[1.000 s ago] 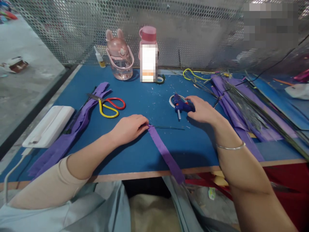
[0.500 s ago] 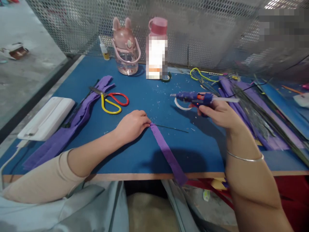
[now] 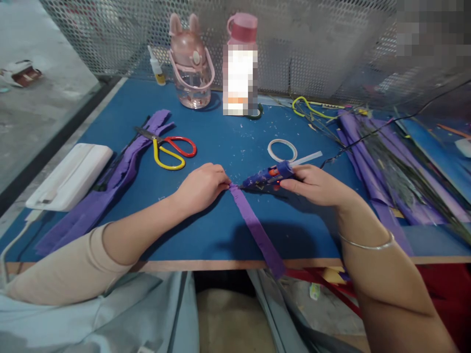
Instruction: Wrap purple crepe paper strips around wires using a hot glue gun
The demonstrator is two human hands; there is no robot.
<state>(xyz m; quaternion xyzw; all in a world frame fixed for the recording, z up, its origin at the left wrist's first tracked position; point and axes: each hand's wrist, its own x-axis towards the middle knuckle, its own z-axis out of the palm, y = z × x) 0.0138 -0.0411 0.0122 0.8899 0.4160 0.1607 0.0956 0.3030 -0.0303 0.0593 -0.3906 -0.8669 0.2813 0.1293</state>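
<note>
Between the fingertips of my left hand [image 3: 206, 189] is the gathered upper end of a purple crepe paper strip [image 3: 253, 225]. The strip slants down to the right, its tail hanging over the table's front edge. My right hand [image 3: 312, 186] is wrapped round a blue hot glue gun [image 3: 268, 175], with a clear glue stick [image 3: 309, 158] poking out of its back. The gun's nozzle points left, close beside the pinched end of the strip; whether it touches cannot be made out. The thin dark stem there is mostly hidden by the gun.
Scissors [image 3: 171, 154] lie on the left beside folded purple paper [image 3: 128, 171] and a white power bank [image 3: 69, 176]. A white tape ring [image 3: 282, 150] is just behind the gun. Two bottles, one a pink bunny bottle [image 3: 191, 68], stand at the back. Purple sheets [image 3: 360, 162] and stems fill the right.
My right hand has brought the glue gun left and down, close to the strip's gathered end. The tape ring now shows fully behind it. My left hand keeps its pinch in place.
</note>
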